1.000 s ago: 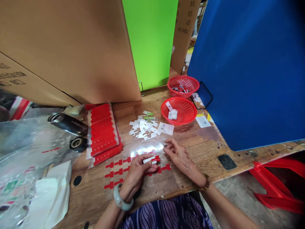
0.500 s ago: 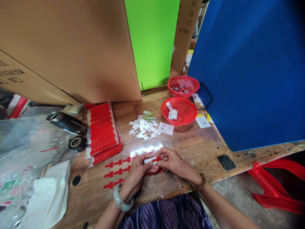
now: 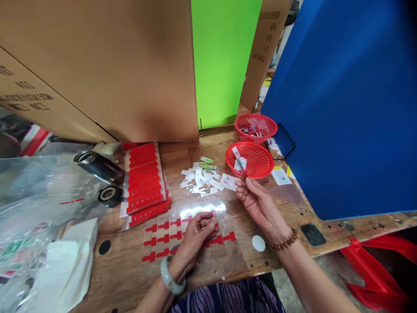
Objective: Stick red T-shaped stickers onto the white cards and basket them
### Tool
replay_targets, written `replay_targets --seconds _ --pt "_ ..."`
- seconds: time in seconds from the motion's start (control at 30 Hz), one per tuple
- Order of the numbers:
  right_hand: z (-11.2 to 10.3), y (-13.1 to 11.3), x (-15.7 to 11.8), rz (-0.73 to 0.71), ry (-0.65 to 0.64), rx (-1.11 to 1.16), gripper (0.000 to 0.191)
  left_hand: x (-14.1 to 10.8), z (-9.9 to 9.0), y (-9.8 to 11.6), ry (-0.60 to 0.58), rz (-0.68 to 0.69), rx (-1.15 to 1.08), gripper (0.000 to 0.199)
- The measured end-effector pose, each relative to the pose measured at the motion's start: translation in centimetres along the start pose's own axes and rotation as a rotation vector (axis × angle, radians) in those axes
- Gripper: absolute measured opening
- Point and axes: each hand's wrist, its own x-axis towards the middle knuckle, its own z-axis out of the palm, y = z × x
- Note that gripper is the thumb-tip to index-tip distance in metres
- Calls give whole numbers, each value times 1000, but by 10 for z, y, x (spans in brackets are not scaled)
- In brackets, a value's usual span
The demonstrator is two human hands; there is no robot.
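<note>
My right hand [image 3: 257,202] pinches a small card [image 3: 243,168] with a red end, held edge-on in front of the nearer red basket [image 3: 267,163]. A few white cards [image 3: 241,164] lie inside that basket. Over the clear sheet of red T-shaped stickers [image 3: 164,239], my left hand [image 3: 199,234] is closed, thumb against the curled fingers. Whatever those fingers hold, if anything, is hidden. Beyond the sheet lies a loose pile of small white and green cards [image 3: 200,179], with a larger printed card [image 3: 229,182] at its right side.
Behind the nearer basket stands a second red basket [image 3: 273,127] with small pieces inside. Stacked red sticker sheets [image 3: 145,178], a dark flask [image 3: 100,167] and its lid [image 3: 110,195] are at the left. A green panel [image 3: 224,65] and a blue panel [image 3: 342,108] rise at the back.
My hands have parted. The right hand has moved forward and right with the small card, toward the nearer basket. My left hand stays over the sticker sheet, its fingers now curled in.
</note>
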Motion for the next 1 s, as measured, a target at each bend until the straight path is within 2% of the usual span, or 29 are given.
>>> replay_targets --seconds 0.07,0.13,0.23,0.3,0.5,0.67,0.8,0.9,1.0 --pt "3 3 9 -8 -28 -171 32 1 1 -4 -14 -17 -6 46" --pt "3 13 20 -63 -74 -581 27 4 2 -8 -17 -37 -22 48" --pt "3 29 39 -303 -106 -1231 18 8 6 -11 10 -38 -42 50" --pt "3 35 51 -397 -128 -1404 17 10 8 -13 24 -20 -58 50" --pt "6 40 71 -366 -201 -1450 15 10 10 -12 18 -15 -89 49" --pt "8 33 73 -317 -239 -1386 7 10 10 -7 20 -33 -96 50" --pt "8 24 60 -278 -285 -1282 6 14 5 0 92 75 -57 52" --pt "9 19 43 -202 -401 -1195 4 17 1 7 170 213 48 57" --pt "10 17 27 -51 -543 -1058 4 17 0 15 98 210 138 49"
